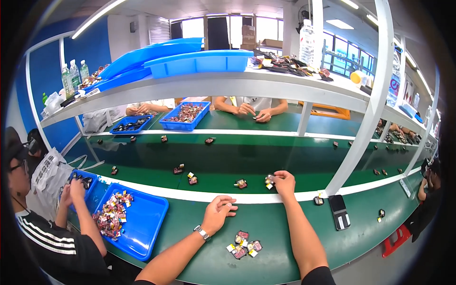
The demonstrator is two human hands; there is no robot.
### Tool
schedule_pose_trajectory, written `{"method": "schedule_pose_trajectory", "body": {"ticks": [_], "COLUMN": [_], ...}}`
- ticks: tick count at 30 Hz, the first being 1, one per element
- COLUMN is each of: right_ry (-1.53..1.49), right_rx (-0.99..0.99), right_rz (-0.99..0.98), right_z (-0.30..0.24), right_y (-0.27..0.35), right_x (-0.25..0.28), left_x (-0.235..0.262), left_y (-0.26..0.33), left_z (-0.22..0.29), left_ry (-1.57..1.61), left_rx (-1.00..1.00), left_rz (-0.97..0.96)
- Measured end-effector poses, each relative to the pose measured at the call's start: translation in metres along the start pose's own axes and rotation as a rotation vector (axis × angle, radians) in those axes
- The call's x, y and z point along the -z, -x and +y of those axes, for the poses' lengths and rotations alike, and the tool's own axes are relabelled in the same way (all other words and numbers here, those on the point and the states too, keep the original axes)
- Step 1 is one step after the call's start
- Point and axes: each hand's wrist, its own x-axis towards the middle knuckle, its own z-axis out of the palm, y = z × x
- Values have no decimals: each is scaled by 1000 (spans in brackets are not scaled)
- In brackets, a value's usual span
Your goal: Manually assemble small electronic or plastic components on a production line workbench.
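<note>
Left grip curls half-open; right grip pinches 1 small module.

Ceiling tubes and windows glare while dark edges bend

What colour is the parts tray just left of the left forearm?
The parts tray is bright blue, best seen in the head view.

You can read no words or numbers here; the small parts before you bear white and yellow labels, too tiny to tell; the white bag at your left has blurred marks.
</note>
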Motion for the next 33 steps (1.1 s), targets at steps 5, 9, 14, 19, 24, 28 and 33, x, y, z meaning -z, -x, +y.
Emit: {"method": "schedule_pose_trajectory", "body": {"ticks": [5, 9, 14, 19, 24, 28, 33], "right_ry": [481, 374, 569, 294, 155, 218, 153], "right_rx": [442, 565, 574, 448, 652, 742, 782], "right_rz": [295, -160, -154, -328, -643, -737, -611], "right_z": [24, -7, -4, -9, -48, -51, -51], "right_y": [-17, 44, 49, 58, 125, 134, 139], "right_x": [-3, -48, -67, -52, -10, -6, -8], "left_x": [9, 19, 9, 14, 28, 31, 28], "left_y": [-7, -3, -10, -9, -10, -7, -6], "left_z": [0, -3, -5, -7, 5, 16, 15], "left_ry": [12, 35, 39, 21, 96, -1, 105], "left_rx": [-43, -32, -28, -13, 139, 258, 271], "left_rz": [61, 102, 95, 118, -149, -384, -319]}}
